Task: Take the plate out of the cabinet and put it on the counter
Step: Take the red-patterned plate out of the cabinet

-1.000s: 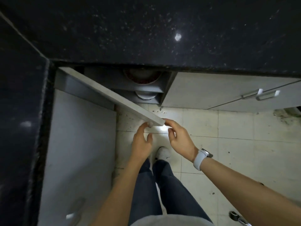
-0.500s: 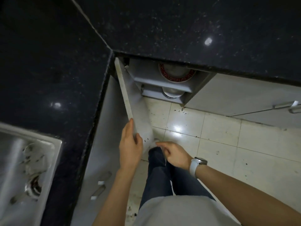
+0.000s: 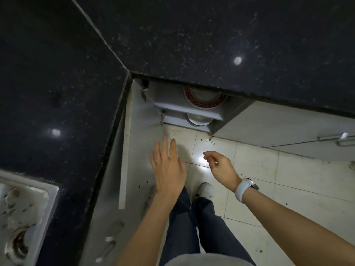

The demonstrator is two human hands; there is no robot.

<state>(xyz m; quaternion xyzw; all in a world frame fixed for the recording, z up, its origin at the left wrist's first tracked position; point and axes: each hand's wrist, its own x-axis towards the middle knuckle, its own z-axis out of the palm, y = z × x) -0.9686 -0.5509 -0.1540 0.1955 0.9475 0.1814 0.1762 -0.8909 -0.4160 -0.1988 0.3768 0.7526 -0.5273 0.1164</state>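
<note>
One red-rimmed plate [image 3: 204, 99] at 12 o'clock, possibly a bowl [image 3: 198, 120] beneath; left hand [image 3: 169, 169] flat, fingers spread; right hand [image 3: 221, 167] loosely curled, empty.

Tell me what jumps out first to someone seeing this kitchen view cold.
The white plate with a red patterned rim on the open cabinet's upper shelf, just under the black speckled stone counter. Below it, both bare hands hover empty over the tiled floor: the left hand spread flat, the right hand loosely curled.

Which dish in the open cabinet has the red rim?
The plate on the upper shelf; the dish on the shelf below it is plain white.
</note>
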